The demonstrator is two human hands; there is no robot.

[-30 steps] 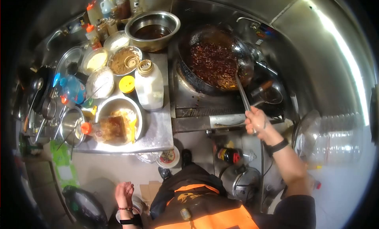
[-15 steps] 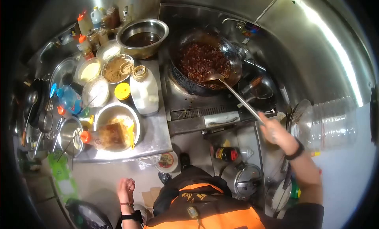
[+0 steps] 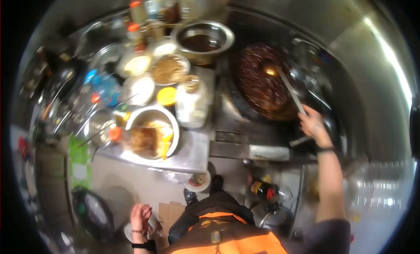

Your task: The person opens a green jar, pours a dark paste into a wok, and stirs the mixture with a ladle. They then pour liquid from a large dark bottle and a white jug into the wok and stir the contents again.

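My right hand (image 3: 313, 124) is wrapped round the long handle of a metal ladle (image 3: 291, 91). The ladle's bowl rests in the dark red-brown food (image 3: 260, 81) that fills a large black wok on the stove at the right. My left hand (image 3: 141, 217) hangs low beside my apron (image 3: 227, 236), away from the counter; its fingers are loosely curled and apart, with nothing in them. The picture is blurred by motion.
The counter (image 3: 194, 153) at the left holds a big metal bowl (image 3: 203, 42) of dark liquid, several powder bowls, a white jug (image 3: 192, 105), a yellow lid (image 3: 166, 96) and bottles. On the floor are a black bin (image 3: 92, 212) and a dark bottle (image 3: 264, 189).
The view has turned, so the counter and wok appear further right. The ladle has moved from the wok's near side deeper into the food. My left hand still hangs low.
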